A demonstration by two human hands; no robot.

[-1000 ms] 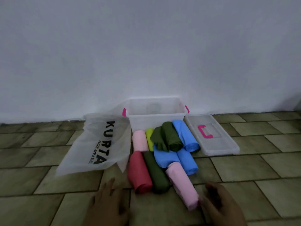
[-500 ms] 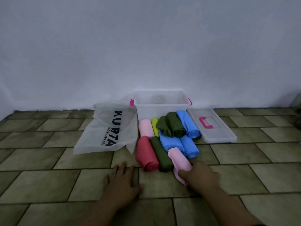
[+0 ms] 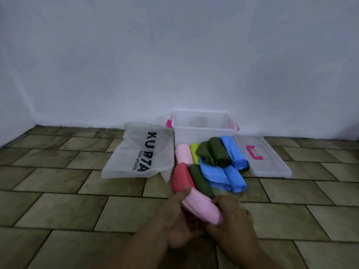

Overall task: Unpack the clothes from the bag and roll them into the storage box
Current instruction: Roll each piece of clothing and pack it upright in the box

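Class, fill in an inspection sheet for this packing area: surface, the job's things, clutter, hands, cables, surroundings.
Surface: tiled floor, dimly lit.
Job's things: storage box open against the wall; lid on the floor to its right; bag lying flat to its left; rolled clothes piled in front of the box, none visible inside it.
Clutter: nothing seen.
Hands: left hand and right hand both grip a pink roll.
Cables: nothing seen.
Surroundings: plain white wall.
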